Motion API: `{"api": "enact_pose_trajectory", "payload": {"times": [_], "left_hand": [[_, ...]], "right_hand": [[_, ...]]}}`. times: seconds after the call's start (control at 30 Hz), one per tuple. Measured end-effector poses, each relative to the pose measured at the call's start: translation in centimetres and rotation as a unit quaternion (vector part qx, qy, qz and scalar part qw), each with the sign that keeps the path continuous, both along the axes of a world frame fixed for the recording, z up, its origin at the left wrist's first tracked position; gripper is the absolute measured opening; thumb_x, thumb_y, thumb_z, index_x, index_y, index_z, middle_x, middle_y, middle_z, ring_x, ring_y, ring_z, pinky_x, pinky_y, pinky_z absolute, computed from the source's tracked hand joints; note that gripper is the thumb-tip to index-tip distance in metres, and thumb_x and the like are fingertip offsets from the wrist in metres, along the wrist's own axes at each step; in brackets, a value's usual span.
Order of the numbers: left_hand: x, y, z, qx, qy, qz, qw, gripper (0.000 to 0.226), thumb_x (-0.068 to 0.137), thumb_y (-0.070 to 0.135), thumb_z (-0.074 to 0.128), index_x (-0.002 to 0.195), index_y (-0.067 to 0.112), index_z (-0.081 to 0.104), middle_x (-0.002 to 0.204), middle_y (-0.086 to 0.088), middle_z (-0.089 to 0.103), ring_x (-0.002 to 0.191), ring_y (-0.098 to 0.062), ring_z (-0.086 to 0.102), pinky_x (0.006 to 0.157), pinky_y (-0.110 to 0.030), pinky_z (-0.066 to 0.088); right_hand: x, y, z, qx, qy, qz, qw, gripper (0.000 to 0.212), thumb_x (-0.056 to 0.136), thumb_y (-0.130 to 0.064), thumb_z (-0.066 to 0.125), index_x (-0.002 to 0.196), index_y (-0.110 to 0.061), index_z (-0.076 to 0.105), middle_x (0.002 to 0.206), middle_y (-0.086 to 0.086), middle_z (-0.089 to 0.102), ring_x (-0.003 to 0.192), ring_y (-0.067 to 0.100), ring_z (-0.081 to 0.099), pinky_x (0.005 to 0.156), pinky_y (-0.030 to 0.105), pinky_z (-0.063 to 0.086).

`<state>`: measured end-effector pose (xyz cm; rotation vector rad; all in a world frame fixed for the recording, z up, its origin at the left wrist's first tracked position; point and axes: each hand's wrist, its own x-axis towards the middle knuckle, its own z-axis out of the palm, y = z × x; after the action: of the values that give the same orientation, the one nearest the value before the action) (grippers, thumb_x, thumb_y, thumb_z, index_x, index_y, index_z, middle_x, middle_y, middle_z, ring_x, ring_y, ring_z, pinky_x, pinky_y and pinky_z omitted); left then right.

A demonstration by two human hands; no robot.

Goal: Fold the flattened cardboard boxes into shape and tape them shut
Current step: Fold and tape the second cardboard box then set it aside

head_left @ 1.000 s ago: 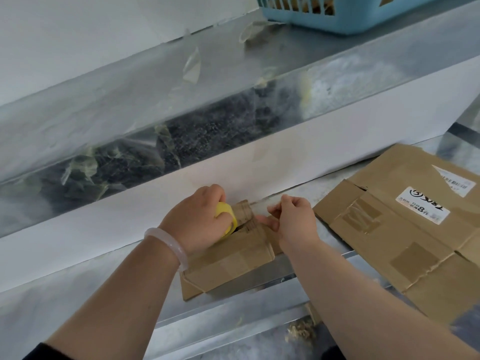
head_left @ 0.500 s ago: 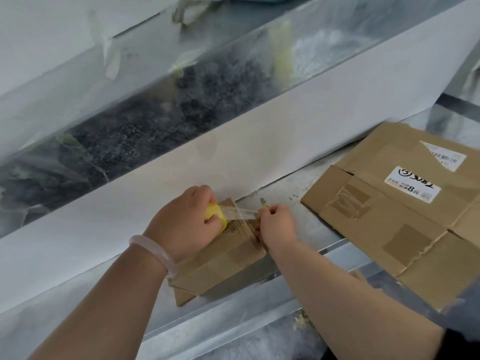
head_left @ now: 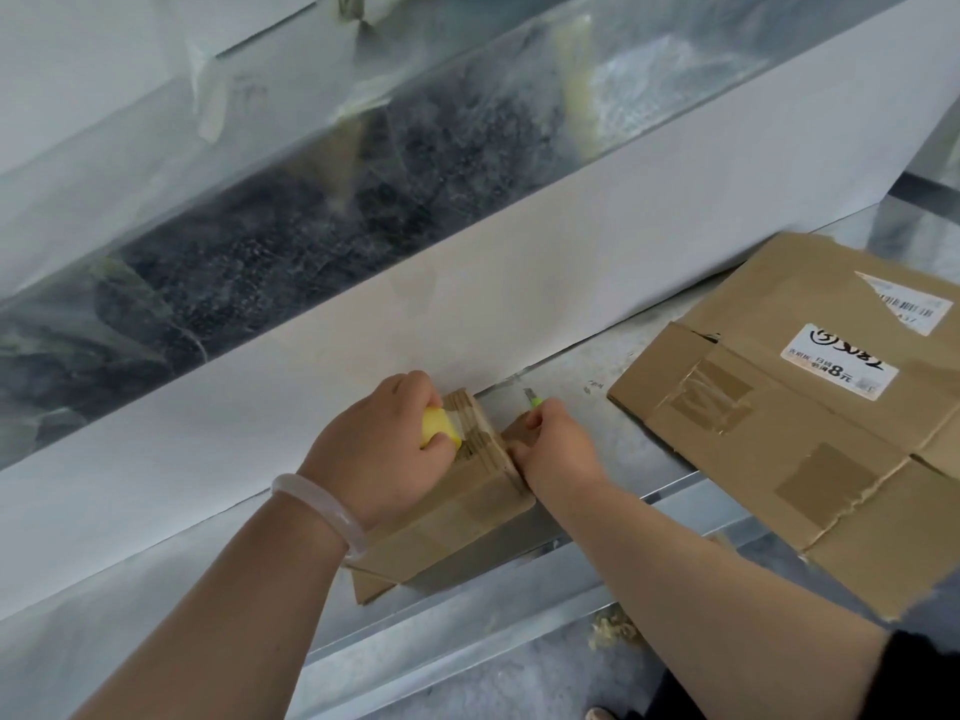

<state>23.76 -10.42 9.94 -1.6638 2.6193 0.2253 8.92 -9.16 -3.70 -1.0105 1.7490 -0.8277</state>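
1. The small cardboard box (head_left: 467, 506) sits on the metal bench (head_left: 587, 413) between both hands, its long axis running near-left to far-right.
2. The left hand (head_left: 382, 449) curls round a yellow tape roll (head_left: 439, 427) on the box's far end.
3. The right hand (head_left: 558, 449), against the box's right edge, pinches a green-handled cutter (head_left: 532, 397); I judge it is about to cut the tape.
4. A flattened cardboard box (head_left: 789, 423), matte brown, lies well apart to the right.

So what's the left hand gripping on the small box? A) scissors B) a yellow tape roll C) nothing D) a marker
B: the left hand grips a yellow tape roll held against the far end of the box.
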Motion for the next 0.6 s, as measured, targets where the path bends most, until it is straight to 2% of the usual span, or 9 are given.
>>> {"api": "enact_pose_trajectory", "payload": {"times": [0.07,0.13,0.23,0.33,0.43,0.5,0.6], "left_hand": [[-0.1,-0.1,0.1,0.004,0.0,0.0,1.0,0.021,0.089,0.032,0.053,0.106,0.024,0.043,0.106,0.006,0.047,0.082,-0.018,0.052,0.065,-0.031,0.04],[-0.1,-0.3,0.3,0.016,-0.002,0.006,1.0,0.02,0.089,0.033,0.052,0.105,0.024,0.044,0.107,0.005,0.048,0.082,-0.018,0.052,0.065,-0.032,0.041],[-0.2,-0.5,0.5,0.028,-0.01,0.009,1.0,0.022,0.089,0.033,0.052,0.107,0.023,0.044,0.11,0.005,0.049,0.083,-0.017,0.053,0.066,-0.031,0.042],[-0.1,-0.5,0.7,0.038,-0.014,0.017,0.999,0.023,0.089,0.033,0.051,0.11,0.024,0.045,0.114,0.005,0.049,0.085,-0.017,0.053,0.07,-0.032,0.044],[-0.2,-0.5,1.0,0.042,-0.019,0.021,0.999,0.024,0.09,0.033,0.051,0.111,0.023,0.045,0.115,0.004,0.05,0.086,-0.018,0.053,0.071,-0.033,0.046],[-0.2,-0.6,1.0,0.045,-0.02,0.021,0.999,0.024,0.09,0.033,0.051,0.111,0.023,0.045,0.116,0.003,0.05,0.086,-0.018,0.054,0.073,-0.035,0.047],[-0.2,-0.7,1.1,0.054,-0.018,0.022,0.998,0.025,0.09,0.033,0.051,0.112,0.022,0.046,0.117,0.003,0.05,0.089,-0.019,0.054,0.075,-0.035,0.046]], "right_hand": [[0.1,0.2,-0.1,-0.006,0.011,0.011,1.0,0.012,0.095,-0.015,0.054,0.102,-0.019,0.045,0.083,0.0,0.054,0.073,0.016,0.052,0.056,0.028,0.038],[0.3,0.2,0.0,-0.026,0.011,0.001,1.0,0.013,0.097,-0.015,0.05,0.109,-0.019,0.05,0.09,0.0,0.058,0.078,0.016,0.056,0.062,0.027,0.044],[0.5,1.1,0.5,-0.117,-0.003,-0.062,0.991,0.028,0.102,-0.017,0.042,0.125,-0.019,0.059,0.117,-0.002,0.058,0.108,0.01,0.054,0.091,0.022,0.042],[1.3,2.8,1.3,-0.207,-0.063,-0.031,0.976,0.039,0.105,-0.024,0.037,0.142,-0.021,0.049,0.141,-0.015,0.045,0.133,-0.002,0.035,0.114,0.017,0.024],[2.4,3.6,1.4,-0.163,-0.172,0.061,0.97,0.047,0.106,-0.034,0.035,0.152,-0.025,0.034,0.151,-0.019,0.033,0.14,-0.006,0.025,0.118,0.019,0.017],[2.3,3.6,1.4,-0.121,-0.225,0.09,0.963,0.051,0.105,-0.035,0.037,0.155,-0.027,0.025,0.151,-0.02,0.029,0.137,-0.008,0.023,0.114,0.015,0.016],[1.1,3.2,1.7,-0.088,-0.183,0.147,0.968,0.058,0.104,-0.041,0.039,0.157,-0.03,0.016,0.153,-0.018,0.026,0.141,-0.004,0.019,0.11,0.014,0.013]]}}
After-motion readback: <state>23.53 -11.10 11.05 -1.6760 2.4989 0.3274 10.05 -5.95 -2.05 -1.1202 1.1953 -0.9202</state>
